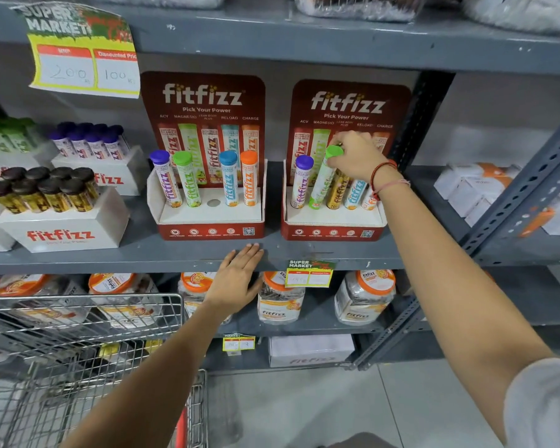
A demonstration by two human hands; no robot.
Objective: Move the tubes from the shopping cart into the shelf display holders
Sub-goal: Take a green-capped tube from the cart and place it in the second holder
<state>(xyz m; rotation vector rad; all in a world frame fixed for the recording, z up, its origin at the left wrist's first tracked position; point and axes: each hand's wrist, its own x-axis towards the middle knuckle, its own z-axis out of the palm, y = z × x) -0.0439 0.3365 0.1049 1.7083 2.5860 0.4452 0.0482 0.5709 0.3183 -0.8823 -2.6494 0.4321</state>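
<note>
We see the green-capped tube (324,179) standing tilted in the right display holder (333,218), between a purple-capped tube (301,182) and a gold tube (336,192). Our right hand (359,155) pinches its cap. Our left hand (239,276) lies flat, fingers spread, on the shelf edge (110,263) above the cart (88,344).

Two display holders (207,218); nine tubes (230,179); two hands (239,279).

Grey metal shelving (304,46) fills view, perforated uprights (514,202) slanting at right. Yellow price sign (84,63) taped to upper shelf edge, smaller price tag (309,274) on middle one. Orange-lidded jars (364,295) on shelf below. Pale tiled floor (353,409) underneath. Flat, even indoor light.
</note>
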